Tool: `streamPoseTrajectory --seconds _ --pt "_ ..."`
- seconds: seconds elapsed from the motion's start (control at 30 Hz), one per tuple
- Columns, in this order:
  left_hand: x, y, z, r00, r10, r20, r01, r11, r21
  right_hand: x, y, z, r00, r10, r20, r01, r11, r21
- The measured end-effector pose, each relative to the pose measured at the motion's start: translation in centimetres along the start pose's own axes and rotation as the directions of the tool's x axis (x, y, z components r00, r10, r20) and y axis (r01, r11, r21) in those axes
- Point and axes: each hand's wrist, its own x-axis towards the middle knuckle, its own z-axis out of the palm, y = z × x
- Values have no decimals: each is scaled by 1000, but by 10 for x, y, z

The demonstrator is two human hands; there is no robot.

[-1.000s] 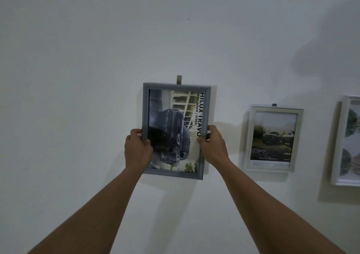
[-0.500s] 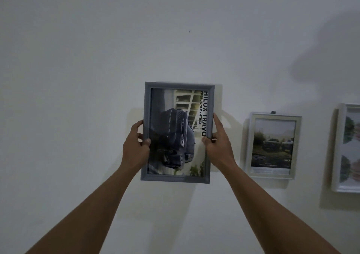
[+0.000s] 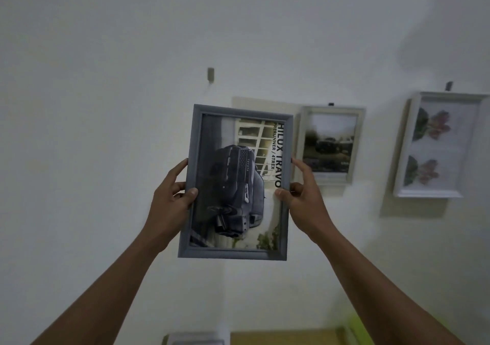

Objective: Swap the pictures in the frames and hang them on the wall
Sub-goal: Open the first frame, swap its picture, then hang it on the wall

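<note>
I hold a grey frame (image 3: 233,250) with a dark pickup truck picture turned sideways, off the wall and tilted towards me. My left hand (image 3: 169,204) grips its left edge, thumb on the glass. My right hand (image 3: 305,199) grips the right edge the same way. The bare wall hook (image 3: 210,75) shows above the frame. A pale frame (image 3: 331,143) with a landscape car picture hangs to the right. Further right hangs a white frame (image 3: 434,146) with two flower pictures.
The white wall (image 3: 106,106) fills most of the view. At the bottom edge are a grey object (image 3: 196,340), a tan surface (image 3: 286,338) and a blurred green thing (image 3: 355,326).
The grey frame came off its hook and moved down and away from the wall towards me. The hook now shows bare above it. My view has dropped and shifted.
</note>
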Motion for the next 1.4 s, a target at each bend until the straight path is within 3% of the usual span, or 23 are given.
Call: streamPoseTrajectory --seconds 0.4,0.6,0.67,0.87,1.0,1.07,1.17,1.4 --pt "-178 -35 103 900 -435 33 436 899 -40 -151 108 -96 935 351 42 -350 936 -42" --pt "-243 -63 120 709 -646 284 680 732 -33 -201 164 -116 851 519 84 -513 854 -82" --pt "-258 -70 123 678 -673 296 704 710 3 -216 184 -116 814 574 86 -569 818 -85" --pt "-277 -88 132 766 -627 142 611 779 142 -238 228 -90 706 698 123 -679 716 -162" --pt "-290 -90 138 837 -543 67 511 820 257 -230 224 -59 743 659 114 -622 744 -246" --pt "-297 -90 142 857 -506 101 464 841 280 -224 209 -44 739 660 134 -648 751 -128" --pt "-308 -91 150 853 -485 192 395 841 369 -221 192 -30 674 715 186 -734 677 59" --pt "-336 -72 179 814 -456 361 341 877 338 -236 191 -50 653 745 137 -755 654 45"
